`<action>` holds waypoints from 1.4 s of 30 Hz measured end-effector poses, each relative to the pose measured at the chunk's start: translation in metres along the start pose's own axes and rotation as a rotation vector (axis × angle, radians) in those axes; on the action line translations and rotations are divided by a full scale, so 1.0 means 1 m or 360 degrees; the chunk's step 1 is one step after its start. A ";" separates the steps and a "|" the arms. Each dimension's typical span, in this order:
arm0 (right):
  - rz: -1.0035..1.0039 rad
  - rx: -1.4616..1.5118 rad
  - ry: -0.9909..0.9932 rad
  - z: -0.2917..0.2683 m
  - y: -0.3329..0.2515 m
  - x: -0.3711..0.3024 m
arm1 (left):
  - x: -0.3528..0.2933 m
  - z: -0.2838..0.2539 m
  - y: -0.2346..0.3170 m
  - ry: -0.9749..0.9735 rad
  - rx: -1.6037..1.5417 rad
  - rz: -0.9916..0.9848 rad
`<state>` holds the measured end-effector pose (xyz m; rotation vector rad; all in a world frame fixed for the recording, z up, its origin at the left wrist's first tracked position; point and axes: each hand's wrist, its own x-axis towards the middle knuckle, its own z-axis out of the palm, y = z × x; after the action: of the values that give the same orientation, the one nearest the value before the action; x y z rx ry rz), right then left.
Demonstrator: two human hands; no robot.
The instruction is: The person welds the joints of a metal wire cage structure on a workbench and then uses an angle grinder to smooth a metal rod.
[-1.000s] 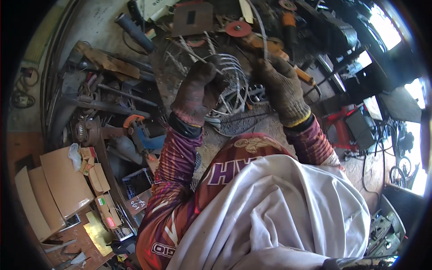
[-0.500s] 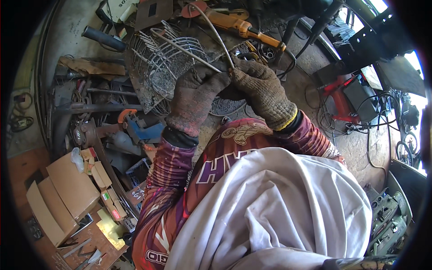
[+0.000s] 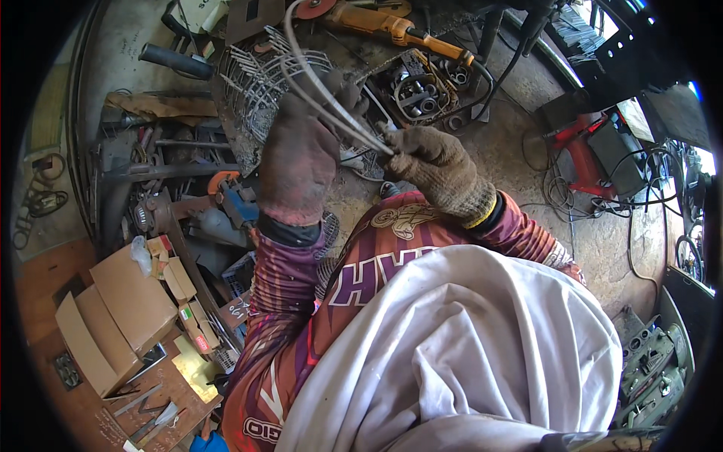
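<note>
Half a second ago the two gloved hands met at the ends of the wire (image 3: 330,100); now the left hand (image 3: 301,162) has moved away to the left, blurred, and I cannot tell whether its fingers grip anything. The right hand (image 3: 440,167) has its fingers pinching both ends together, in front of the person's chest. From there the wire rises leftward across the left hand toward the upper edge, two thin, pale grey strands bowed and drawing close at the pinch, its surface smooth-looking.
</note>
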<state>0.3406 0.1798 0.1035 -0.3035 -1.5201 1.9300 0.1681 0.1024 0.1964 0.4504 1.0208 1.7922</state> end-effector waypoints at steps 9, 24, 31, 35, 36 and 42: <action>0.0545 0.0540 -0.0144 0.000 -0.002 -0.005 | 0.019 -0.026 -0.014 -0.0710 -0.0882 -0.0073; 0.0697 0.0829 -0.0262 -0.008 0.006 0.006 | 0.033 -0.057 -0.004 -0.0582 -0.0940 0.0087; 0.0709 0.0633 -0.0067 -0.007 0.003 0.003 | 0.027 -0.031 -0.014 -0.0793 -0.1203 -0.0095; 0.0734 0.0684 -0.0119 -0.009 0.011 0.000 | 0.016 -0.009 -0.017 -0.0554 -0.1089 0.0070; 0.0738 0.0709 -0.0146 -0.008 0.012 -0.001 | 0.014 -0.014 -0.017 -0.0413 -0.0940 0.0033; 0.0645 0.0645 -0.0243 -0.011 0.006 -0.003 | 0.012 -0.003 -0.022 -0.0687 -0.0838 0.0131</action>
<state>0.3464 0.1856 0.0938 -0.3051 -1.1793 2.5774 0.1731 0.1147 0.1756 0.5184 0.2201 1.8414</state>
